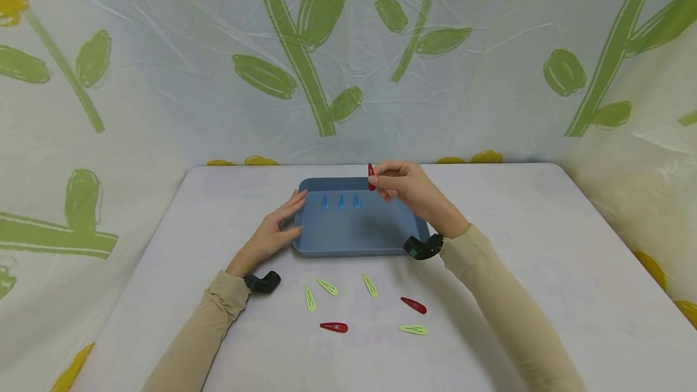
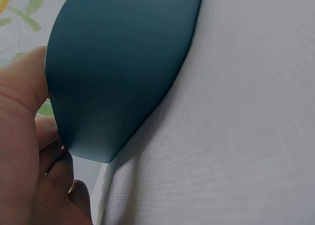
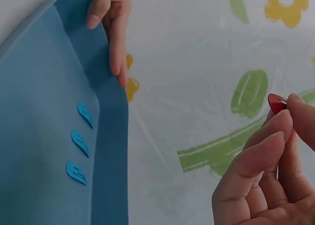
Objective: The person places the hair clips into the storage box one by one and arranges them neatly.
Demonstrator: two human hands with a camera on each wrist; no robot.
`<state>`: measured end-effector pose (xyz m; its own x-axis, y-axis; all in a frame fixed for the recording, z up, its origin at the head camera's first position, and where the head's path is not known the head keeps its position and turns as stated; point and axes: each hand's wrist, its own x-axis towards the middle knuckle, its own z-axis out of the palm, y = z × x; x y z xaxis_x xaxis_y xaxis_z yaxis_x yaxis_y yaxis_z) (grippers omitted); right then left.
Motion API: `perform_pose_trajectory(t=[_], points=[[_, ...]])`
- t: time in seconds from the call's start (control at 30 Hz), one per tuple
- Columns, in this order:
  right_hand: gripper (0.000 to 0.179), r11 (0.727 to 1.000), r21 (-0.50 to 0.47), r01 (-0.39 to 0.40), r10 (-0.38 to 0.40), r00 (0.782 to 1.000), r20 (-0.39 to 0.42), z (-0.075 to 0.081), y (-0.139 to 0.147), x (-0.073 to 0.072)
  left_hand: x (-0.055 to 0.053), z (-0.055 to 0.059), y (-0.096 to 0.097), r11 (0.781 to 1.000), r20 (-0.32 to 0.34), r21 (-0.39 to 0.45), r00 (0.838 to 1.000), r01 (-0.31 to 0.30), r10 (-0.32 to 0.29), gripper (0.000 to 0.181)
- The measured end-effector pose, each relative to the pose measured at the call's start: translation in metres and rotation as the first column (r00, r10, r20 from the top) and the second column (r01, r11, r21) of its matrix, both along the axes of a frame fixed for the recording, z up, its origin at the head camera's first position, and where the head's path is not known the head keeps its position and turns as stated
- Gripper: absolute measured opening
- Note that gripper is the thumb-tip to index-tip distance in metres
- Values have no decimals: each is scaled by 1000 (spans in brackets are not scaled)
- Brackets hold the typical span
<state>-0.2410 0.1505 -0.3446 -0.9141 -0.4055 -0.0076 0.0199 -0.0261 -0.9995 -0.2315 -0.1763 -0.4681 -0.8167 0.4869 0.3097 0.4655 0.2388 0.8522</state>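
Observation:
My right hand [image 1: 405, 186] pinches a red hair clip [image 1: 371, 176] upright between thumb and fingertips, over the far right part of a blue tray [image 1: 332, 239]. Only the rounded end of that clip shows in the right wrist view, past the fingers [image 3: 268, 151]. My left hand [image 1: 272, 227] rests against the tray's left end, its fingers extended along the rim and the thumb lower down. Three blue hair clips [image 1: 341, 202] lie in a row inside the tray near its far wall, narrow ends pointing away.
In front of the tray, several light green hair clips [image 1: 370, 285] lie scattered on the white table [image 1: 245, 343]. Two red hair clips are among them, one at left [image 1: 334, 327] and one at right [image 1: 414, 305]. A flower-patterned sheet [image 1: 179, 77] hangs behind the table.

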Motion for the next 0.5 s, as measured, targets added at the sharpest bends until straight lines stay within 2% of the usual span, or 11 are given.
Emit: perform_pose_trajectory(t=[0.17, 0.4, 0.5], points=[[6, 999, -6, 33, -33, 999, 29, -2, -2, -9, 13, 22, 5, 1000, 15, -9, 1000, -1, 1, 64], [6, 999, 10, 50, -50, 998, 25, -12, 0, -21, 12, 21, 6, 1000, 17, -16, 1000, 0, 0, 63], [6, 998, 20, 60, -61, 998, 32, -18, 0, -26, 6, 11, 4, 1000, 12, -16, 1000, -2, 2, 64]])
